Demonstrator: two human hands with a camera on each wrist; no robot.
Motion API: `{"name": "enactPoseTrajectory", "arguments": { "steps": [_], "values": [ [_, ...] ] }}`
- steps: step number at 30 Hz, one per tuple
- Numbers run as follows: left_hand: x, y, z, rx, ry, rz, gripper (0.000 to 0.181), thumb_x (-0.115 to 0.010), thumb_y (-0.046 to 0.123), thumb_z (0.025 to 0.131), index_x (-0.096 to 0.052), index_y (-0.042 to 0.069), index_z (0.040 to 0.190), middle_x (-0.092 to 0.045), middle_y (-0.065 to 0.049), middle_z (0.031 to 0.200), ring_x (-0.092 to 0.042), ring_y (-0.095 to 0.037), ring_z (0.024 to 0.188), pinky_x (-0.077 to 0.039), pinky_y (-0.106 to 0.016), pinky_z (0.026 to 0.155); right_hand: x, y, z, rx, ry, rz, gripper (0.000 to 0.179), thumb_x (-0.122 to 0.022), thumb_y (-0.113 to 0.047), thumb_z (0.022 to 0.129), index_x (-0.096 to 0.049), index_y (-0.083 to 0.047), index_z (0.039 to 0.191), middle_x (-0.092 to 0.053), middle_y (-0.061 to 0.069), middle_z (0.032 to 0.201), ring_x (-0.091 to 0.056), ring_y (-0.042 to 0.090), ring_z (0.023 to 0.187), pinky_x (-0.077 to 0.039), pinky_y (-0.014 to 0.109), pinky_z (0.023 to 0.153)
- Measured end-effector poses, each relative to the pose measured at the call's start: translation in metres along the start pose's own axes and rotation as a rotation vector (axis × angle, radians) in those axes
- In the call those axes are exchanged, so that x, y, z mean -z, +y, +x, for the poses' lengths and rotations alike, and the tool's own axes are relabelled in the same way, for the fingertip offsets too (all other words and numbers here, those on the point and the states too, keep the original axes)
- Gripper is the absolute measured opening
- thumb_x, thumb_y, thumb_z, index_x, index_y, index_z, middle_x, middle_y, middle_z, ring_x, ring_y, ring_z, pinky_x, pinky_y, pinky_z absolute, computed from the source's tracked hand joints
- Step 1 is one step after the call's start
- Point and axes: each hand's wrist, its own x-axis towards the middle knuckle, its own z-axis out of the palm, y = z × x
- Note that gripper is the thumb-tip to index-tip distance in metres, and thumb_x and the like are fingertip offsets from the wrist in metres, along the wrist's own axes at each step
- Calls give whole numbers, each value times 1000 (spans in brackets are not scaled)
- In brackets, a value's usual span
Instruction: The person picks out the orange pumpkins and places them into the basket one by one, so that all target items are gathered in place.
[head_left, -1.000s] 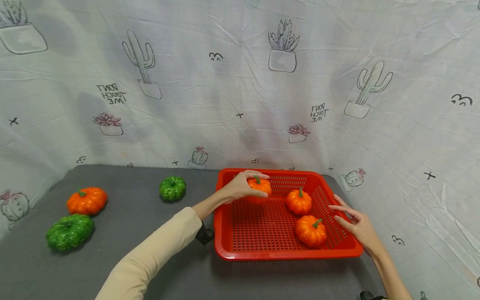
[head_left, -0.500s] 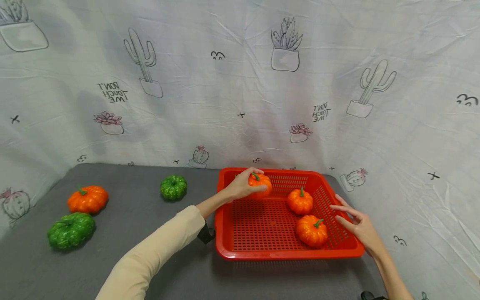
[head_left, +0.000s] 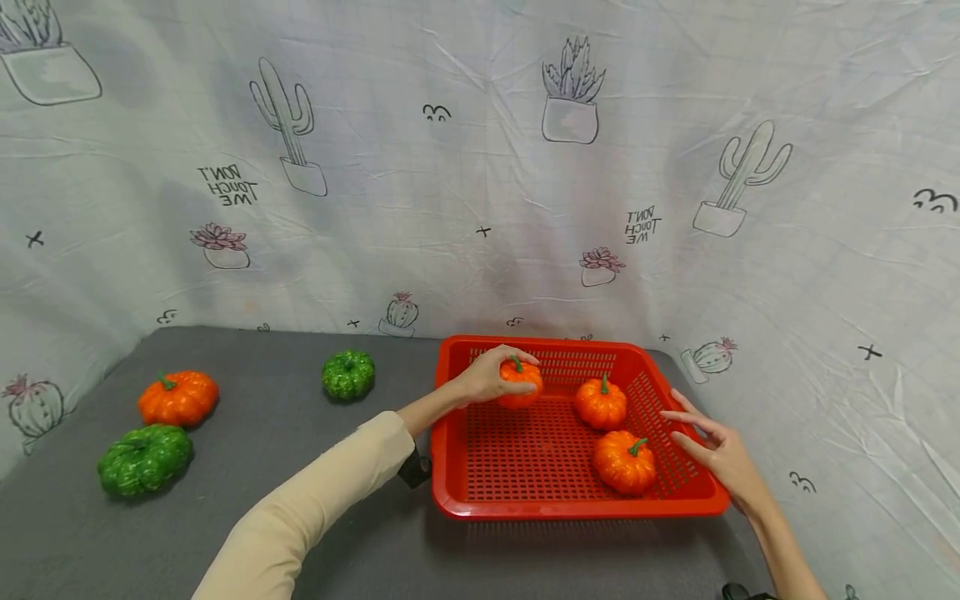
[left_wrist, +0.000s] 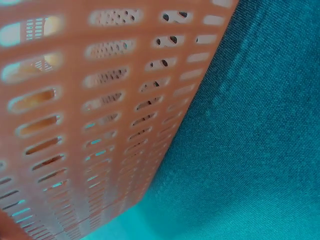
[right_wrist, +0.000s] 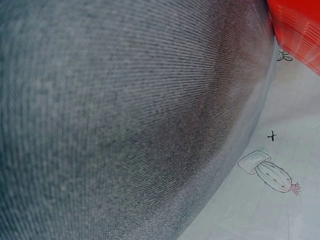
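Note:
In the head view my left hand [head_left: 489,377] holds a small orange pumpkin [head_left: 519,385] between thumb and fingers, at the back left inside the red plastic basket [head_left: 570,508]. Whether that pumpkin touches the basket floor I cannot tell. Two more orange pumpkins, a back one [head_left: 600,405] and a front one [head_left: 624,463], sit in the basket's right half, stems up. My right hand [head_left: 716,454] lies at the basket's right rim, its fingers loosely stretched over the edge. The left wrist view shows the slotted basket wall [left_wrist: 75,75] close up; the right wrist view catches only a basket corner [right_wrist: 300,30].
Left on the grey table [head_left: 285,467] lie a large orange pumpkin [head_left: 178,400] and a large green pumpkin [head_left: 146,460]. A smaller green pumpkin [head_left: 348,375] stands at the back, left of the basket. A white curtain [head_left: 420,183] with cactus drawings hangs behind and at the sides.
The pumpkin in my left hand rose and tilted slightly half a second ago, and is now lower and more upright. My right hand and the basket stay put.

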Motion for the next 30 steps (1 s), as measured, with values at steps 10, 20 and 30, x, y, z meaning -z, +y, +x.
{"name": "enactPoseTrajectory", "arguments": {
  "steps": [10,20,30],
  "values": [
    [0,1,3,5,-22,5,32,-67,20,92,-66,9,121,-56,-5,123,-50,-22,114,-44,-39,94,1,0,2,-6,-1,4,33,-57,-1,94,-56,10,126,-30,13,154,-29,-5,134,-35,8,92],
    [-3,-2,7,-59,-116,-3,28,-67,16,91,-68,2,115,-61,-8,126,-54,-11,97,-45,-24,81,-2,-1,0,-7,-6,3,33,-58,-1,94,-56,10,125,-31,13,153,-30,-6,133,-34,7,93],
    [-5,-1,10,-62,-125,10,35,-63,19,95,-63,3,125,-57,-8,131,-46,-23,127,-38,-41,104,-1,-2,0,0,6,-10,33,-57,0,94,-57,10,125,-31,15,153,-31,-5,133,-33,7,93]
  ]
}}
